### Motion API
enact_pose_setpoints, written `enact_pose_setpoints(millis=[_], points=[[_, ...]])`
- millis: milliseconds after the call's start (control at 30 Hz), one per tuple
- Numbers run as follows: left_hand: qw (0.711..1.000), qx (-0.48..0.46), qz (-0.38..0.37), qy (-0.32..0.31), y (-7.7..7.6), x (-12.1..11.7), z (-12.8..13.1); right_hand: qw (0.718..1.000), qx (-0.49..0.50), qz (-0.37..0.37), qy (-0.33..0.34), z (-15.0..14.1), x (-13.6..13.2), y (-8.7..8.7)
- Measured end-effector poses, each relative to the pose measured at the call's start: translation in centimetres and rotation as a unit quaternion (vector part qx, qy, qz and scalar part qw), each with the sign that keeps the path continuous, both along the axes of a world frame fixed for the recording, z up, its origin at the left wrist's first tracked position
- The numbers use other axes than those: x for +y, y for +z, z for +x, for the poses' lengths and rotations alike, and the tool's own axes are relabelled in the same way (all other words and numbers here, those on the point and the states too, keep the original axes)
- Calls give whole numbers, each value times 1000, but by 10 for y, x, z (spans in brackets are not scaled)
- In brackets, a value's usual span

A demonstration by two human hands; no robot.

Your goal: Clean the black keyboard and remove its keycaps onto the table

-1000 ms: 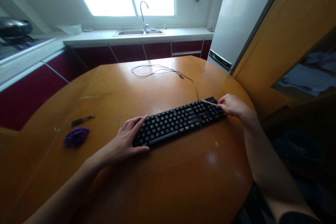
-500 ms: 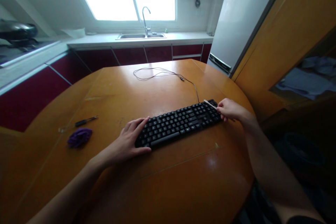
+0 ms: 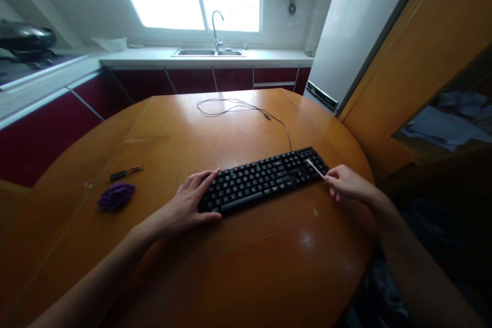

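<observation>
A black keyboard [image 3: 253,180] lies at a slant on the wooden table. My left hand [image 3: 194,196] grips its left end, thumb along the front edge and fingers over the back corner. Pinched in my right hand [image 3: 344,184] is a slim white toothbrush [image 3: 315,168]. The brush's head is over the number keys at the keyboard's right end; its bristles are too small to make out. From the keyboard's back edge a thin cable [image 3: 286,130] runs to a loose loop farther back.
To the left on the table [image 3: 246,271] are a purple cloth [image 3: 116,196] and a small dark-handled tool [image 3: 126,172]. Beyond the table stand a counter with a sink [image 3: 196,53], a pan [image 3: 26,40] on the stove and a fridge [image 3: 349,31].
My right hand and the toothbrush have moved toward me and slightly right, down over the number keys. My left hand stays on the keyboard's left end.
</observation>
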State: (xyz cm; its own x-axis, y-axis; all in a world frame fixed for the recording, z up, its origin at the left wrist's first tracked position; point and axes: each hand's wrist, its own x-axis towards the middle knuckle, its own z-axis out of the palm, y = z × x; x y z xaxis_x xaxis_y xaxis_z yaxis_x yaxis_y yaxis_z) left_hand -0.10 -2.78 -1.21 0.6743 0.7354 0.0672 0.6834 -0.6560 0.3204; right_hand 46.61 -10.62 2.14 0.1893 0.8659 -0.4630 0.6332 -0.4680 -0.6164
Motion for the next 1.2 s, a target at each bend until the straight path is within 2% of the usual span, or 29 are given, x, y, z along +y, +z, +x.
enact_pose_setpoints(millis=[167, 433, 533, 900, 1200], points=[[1000, -3, 5, -3, 0, 0, -1, 999, 18, -2, -32, 0, -2, -5], [1000, -1, -8, -1, 2, -1, 0, 999, 1, 20, -41, -11, 34, 1], [1000, -3, -5, -3, 4, -1, 1, 999, 0, 34, -40, -13, 38, 1], [1000, -9, 0, -6, -1, 1, 1, 999, 1, 29, -40, 1, -23, -6], [1000, -3, -3, -5, -1, 1, 0, 993, 11, 97, -72, 14, -42, -20]])
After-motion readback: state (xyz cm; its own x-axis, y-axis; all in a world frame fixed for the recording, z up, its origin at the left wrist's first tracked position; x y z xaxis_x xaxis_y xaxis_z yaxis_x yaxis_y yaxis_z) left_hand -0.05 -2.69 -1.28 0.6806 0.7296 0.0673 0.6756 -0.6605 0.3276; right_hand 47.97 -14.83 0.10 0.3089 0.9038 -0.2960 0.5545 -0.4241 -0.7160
